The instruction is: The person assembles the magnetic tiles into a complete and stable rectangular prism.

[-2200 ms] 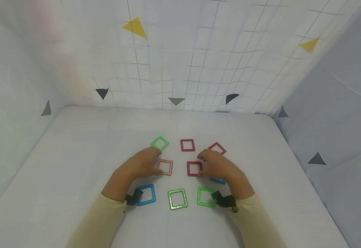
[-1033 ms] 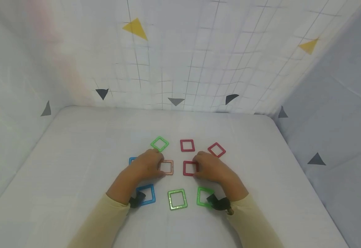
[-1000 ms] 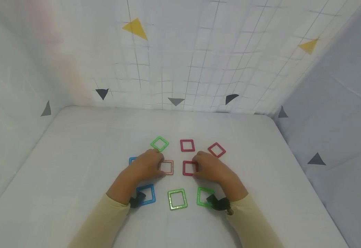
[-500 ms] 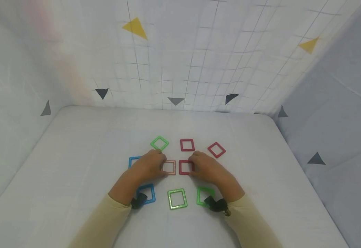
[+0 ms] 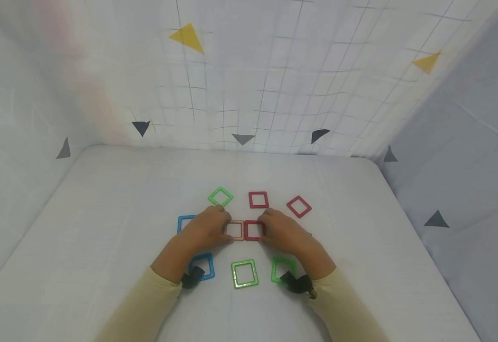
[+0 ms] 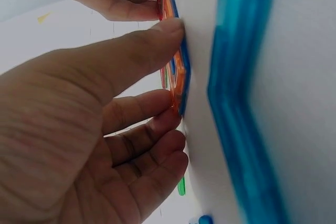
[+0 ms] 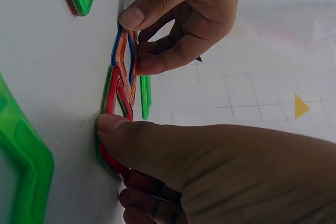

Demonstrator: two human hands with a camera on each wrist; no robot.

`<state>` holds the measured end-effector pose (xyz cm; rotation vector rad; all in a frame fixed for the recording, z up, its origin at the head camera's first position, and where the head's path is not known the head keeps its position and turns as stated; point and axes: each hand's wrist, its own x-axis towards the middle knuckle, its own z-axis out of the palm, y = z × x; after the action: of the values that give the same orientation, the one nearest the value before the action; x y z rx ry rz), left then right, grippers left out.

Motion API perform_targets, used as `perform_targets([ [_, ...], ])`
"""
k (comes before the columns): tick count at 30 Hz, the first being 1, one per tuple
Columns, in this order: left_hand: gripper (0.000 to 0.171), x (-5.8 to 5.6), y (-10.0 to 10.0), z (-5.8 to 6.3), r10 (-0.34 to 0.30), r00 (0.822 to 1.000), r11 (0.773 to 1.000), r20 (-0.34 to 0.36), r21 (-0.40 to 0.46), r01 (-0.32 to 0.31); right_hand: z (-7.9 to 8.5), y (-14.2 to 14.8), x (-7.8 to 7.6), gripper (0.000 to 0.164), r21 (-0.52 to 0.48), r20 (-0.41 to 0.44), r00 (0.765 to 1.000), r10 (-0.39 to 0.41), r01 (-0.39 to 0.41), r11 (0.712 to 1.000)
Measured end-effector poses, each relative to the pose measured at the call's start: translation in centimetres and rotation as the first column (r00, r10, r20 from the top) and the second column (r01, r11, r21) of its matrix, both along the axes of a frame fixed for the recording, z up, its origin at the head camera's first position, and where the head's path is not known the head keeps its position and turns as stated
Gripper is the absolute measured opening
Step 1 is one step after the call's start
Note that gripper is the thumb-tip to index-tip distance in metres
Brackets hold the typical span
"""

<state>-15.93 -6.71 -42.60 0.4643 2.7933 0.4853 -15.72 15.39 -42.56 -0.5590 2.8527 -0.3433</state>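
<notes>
In the head view my left hand (image 5: 208, 227) pinches an orange square magnetic tile (image 5: 236, 239) by its left side, thumb near, fingers far. My right hand (image 5: 285, 231) grips a red square magnetic tile (image 5: 253, 222) from the right in the same way. The two tiles lie flat at mid-table, their facing edges meeting or nearly so. From the left wrist, a blue layer (image 6: 186, 66) shows under the orange tile. The right wrist view shows a green layer (image 7: 107, 85) beneath the red tile. My fingers hide the outer edges of both.
Behind the hands lie a turned green tile (image 5: 212, 195), a red tile (image 5: 258, 206) and a turned red tile (image 5: 304, 211). Blue tiles sit by my left arm, one farther (image 5: 179, 224), one nearer (image 5: 212, 266). Nearer the front are a green tile (image 5: 244, 286) and another green tile (image 5: 274, 271).
Both hands have closed on their tiles and slid them inward, the orange one right and the red one left. The gap between the two tiles has gone. The other tiles have stayed put.
</notes>
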Motion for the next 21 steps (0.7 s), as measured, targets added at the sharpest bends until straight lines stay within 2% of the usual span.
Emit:
perform_targets([
  [9,0.048,0.0,0.0,0.1,0.01,1.0,1.0,0.011,0.007,-0.01,0.1,0.0,0.0,0.051,0.001,0.003,1.0,0.003,-0.003,1.0],
  [16,0.047,0.0,-0.5,0.7,-0.002,1.0,1.0,0.019,-0.004,0.002,-0.1,0.0,-0.1,0.049,0.007,-0.001,1.0,0.002,-0.002,1.0],
  [21,0.056,-0.2,-1.1,1.0,0.007,1.0,1.0,0.026,-0.027,-0.006,-0.2,0.0,-0.3,0.048,0.012,0.001,1.0,0.001,-0.001,1.0],
])
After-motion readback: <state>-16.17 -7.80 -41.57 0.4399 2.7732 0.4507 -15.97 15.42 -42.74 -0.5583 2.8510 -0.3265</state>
